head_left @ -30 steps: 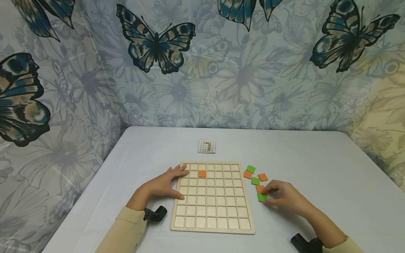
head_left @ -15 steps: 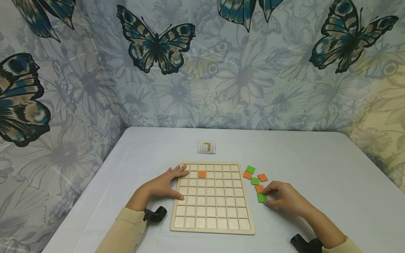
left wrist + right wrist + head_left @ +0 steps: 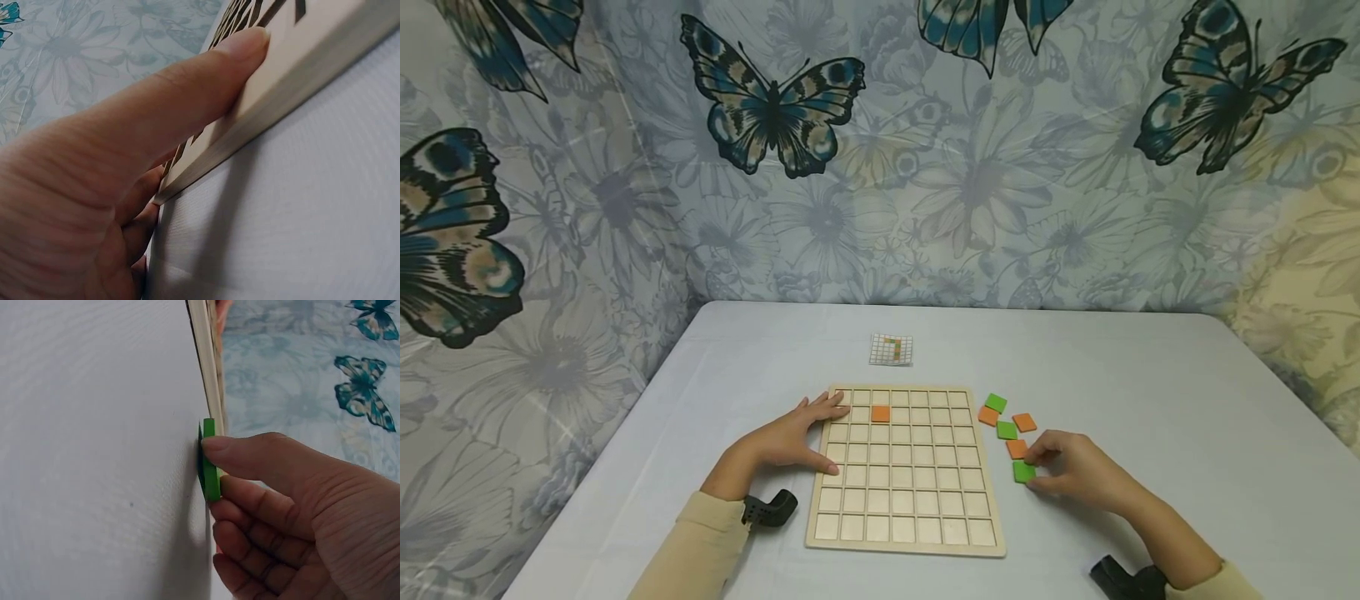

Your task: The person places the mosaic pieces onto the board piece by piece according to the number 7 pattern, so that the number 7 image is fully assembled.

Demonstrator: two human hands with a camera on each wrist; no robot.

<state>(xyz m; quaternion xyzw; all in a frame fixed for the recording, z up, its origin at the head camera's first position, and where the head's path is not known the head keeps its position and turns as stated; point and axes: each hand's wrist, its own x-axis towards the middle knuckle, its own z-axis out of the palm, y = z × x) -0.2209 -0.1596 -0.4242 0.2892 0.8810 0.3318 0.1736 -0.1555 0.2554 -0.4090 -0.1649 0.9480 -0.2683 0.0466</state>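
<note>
In the head view a wooden grid board [image 3: 917, 528] lies on the table, with one orange tile [image 3: 881, 414] in a cell of its second row from the far side. My left hand [image 3: 786, 437] rests on the board's left edge, fingers spread; in the left wrist view its thumb [image 3: 187, 87] lies across the frame. To the right of the board my right hand [image 3: 1078, 468] pinches a green tile [image 3: 1023, 472] between thumb and fingers. The right wrist view shows that green tile [image 3: 212, 459] edge-on at the fingertips, low over the white cloth.
Several loose tiles lie right of the board, among them an orange tile [image 3: 1017, 449] close to my right fingers and a green tile [image 3: 996, 402] farthest off. A small printed grid card [image 3: 891, 350] lies beyond the board. Patterned fabric [image 3: 985, 208] hangs behind the table.
The pinched green tile appears to have shifted very slightly toward me, away from the orange tile beside it. Both hands otherwise hold their places.
</note>
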